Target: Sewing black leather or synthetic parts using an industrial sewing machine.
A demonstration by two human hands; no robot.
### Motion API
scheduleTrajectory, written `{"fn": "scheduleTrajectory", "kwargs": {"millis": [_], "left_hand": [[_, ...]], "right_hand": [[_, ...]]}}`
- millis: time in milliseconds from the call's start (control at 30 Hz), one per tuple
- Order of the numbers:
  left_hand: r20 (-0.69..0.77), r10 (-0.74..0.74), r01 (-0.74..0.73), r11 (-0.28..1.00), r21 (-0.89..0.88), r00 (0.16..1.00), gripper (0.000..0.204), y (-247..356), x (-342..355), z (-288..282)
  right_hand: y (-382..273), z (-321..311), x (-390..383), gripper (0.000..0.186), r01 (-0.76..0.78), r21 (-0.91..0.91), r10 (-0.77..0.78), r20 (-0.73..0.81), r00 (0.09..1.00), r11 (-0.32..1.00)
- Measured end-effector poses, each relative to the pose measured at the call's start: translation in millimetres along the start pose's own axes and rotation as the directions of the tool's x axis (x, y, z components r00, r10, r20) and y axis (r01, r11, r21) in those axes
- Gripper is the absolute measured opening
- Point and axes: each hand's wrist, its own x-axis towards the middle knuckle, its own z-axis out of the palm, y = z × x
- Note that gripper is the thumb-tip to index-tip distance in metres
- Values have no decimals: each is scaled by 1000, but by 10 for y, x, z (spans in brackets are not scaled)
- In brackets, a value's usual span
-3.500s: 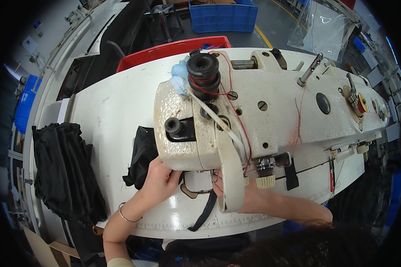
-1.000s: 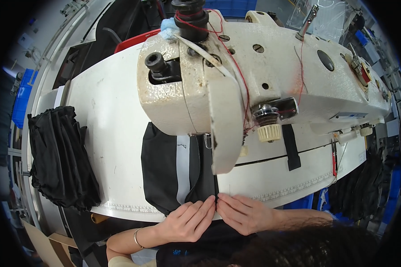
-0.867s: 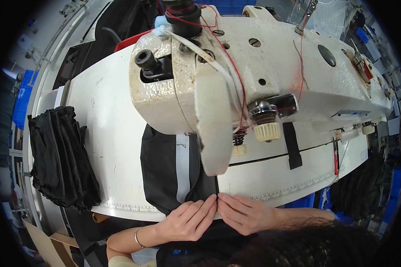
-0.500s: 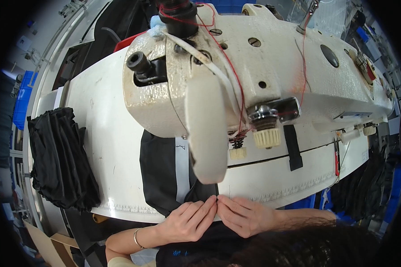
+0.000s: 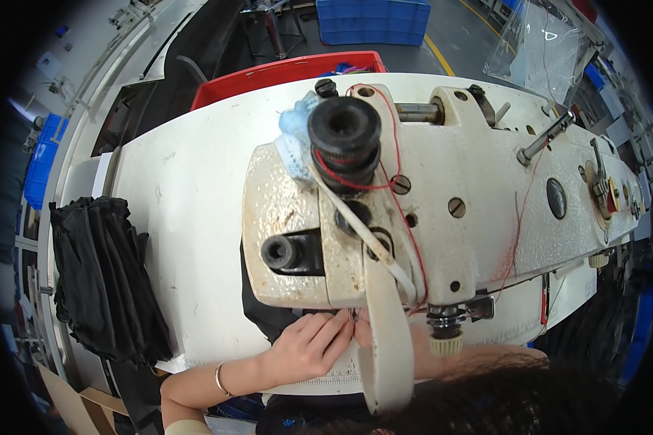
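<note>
1. Head view: over the last half second both hands have gone from the tabletop's front edge in toward the sewing machine (image 5: 363, 254), and the wearer's view has shifted too, so the machine sits lower in it.
2. The left hand (image 5: 305, 349) has its fingers drawn together, their tips just beside a small metal part (image 5: 354, 315) below the machine's head; whether cloth is between them cannot be told.
3. The right hand (image 5: 422, 355) is largely behind a white curved guard (image 5: 390, 344); its fingertips come close to the left's, but its grip cannot be made out.
4. The black cloth (image 5: 263, 312) lies on the tabletop, inward of the front edge, partly under the machine's head; its grey stripe, visible half a second ago, is now out of sight. I judge the work in hand is now at the machine.
5. On the white tabletop (image 5: 189, 217), a folded black pile (image 5: 109, 279) lies along the left edge, a printed scale runs by the front edge, and a red-handled tool (image 5: 544, 304) is near the right end.
6. Beyond the far edge are a red bin (image 5: 290, 72) and, on the grey floor, a blue crate (image 5: 374, 22); clear plastic (image 5: 537, 51) hangs past the far right corner.
</note>
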Motion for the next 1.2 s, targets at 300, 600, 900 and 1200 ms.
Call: {"fn": "scheduleTrajectory", "kwargs": {"millis": [300,600,900,1200], "left_hand": [[-116,-137,125,987,-106,984,28,-424,106,140],[-158,-336,286,919,-271,928,31,-393,7,107],[-163,-66,72,997,29,984,31,-318,36,25],[-190,-53,66,996,65,980,27,-310,-52,206]], "right_hand": [[312,67,249,23,-471,814,505,265,821,339],[367,146,126,28,145,-439,-40,239,970,887],[364,228,92,12,-148,93,163,-188,968,985],[277,552,-133,7,-178,10,178,-128,976,984]]}}
